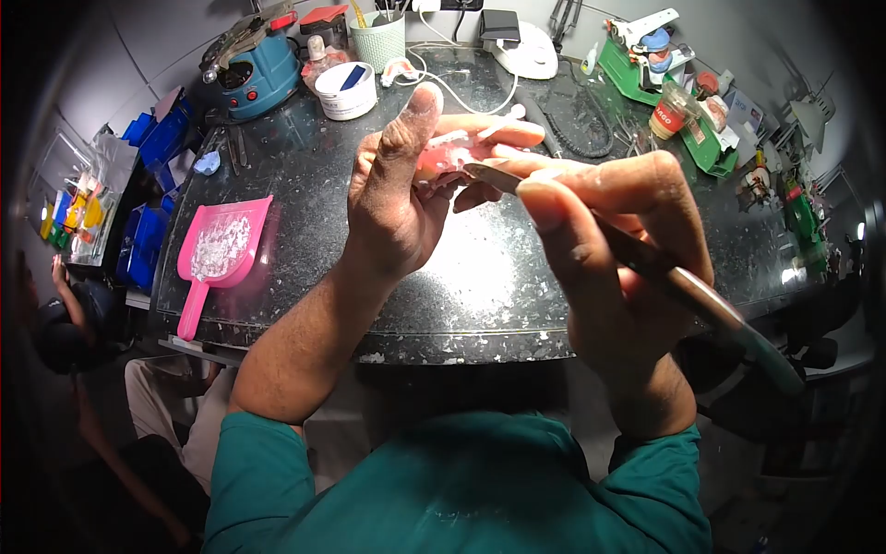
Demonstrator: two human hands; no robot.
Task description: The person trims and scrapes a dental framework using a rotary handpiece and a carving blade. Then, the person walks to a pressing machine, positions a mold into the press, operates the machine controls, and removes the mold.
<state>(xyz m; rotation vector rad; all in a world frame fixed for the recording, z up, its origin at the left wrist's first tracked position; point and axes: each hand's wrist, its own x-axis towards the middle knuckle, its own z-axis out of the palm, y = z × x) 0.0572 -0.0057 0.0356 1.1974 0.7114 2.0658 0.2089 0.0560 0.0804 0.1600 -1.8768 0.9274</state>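
Note:
My left hand (397, 180) is closed around a pink denture base (449, 153), holding it up above the worktop with the thumb raised at its side. Fingers and palm hide part of the piece. In my right hand (614, 240) is a knife-like hand tool (688, 286) with a long handle, gripped like a pen. Its metal blade (494, 177) points left, and the tip meets or nearly meets the lower right edge of the pink piece.
A pink dustpan (249, 263) with white shavings lies left on the dark worktop (406, 319). Behind stand a blue machine (263, 88), a white tub (346, 106) and a pale green tool cup (378, 46). Green trays (706, 148) line the right. Another person's arm (69, 295) shows far left.

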